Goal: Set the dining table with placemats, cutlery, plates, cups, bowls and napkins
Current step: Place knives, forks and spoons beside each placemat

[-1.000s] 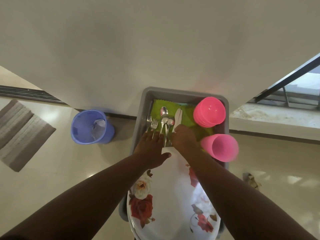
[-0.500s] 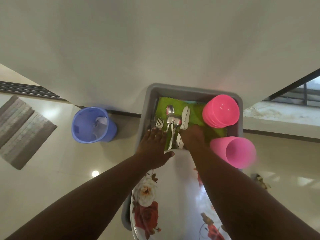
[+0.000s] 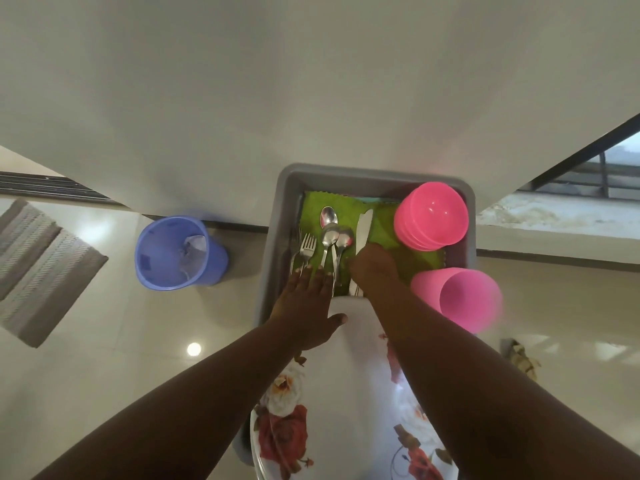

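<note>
A blue bin (image 3: pixel 176 254) holding perhaps crumpled paper stands near a striped mat (image 3: pixel 38 268).

Steel cutlery (image 3: pixel 329 242) on green placemat (image 3: pixel 384 226), pink bowls (image 3: pixel 431 216) stacked

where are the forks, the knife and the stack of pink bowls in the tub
forks (image 3: pixel 306 245): head view, on the tines of the nearer fork.
knife (image 3: pixel 363 230): head view, on the blade, beyond the right hand.
stack of pink bowls (image 3: pixel 431 216): head view, inside the top bowl.
</note>
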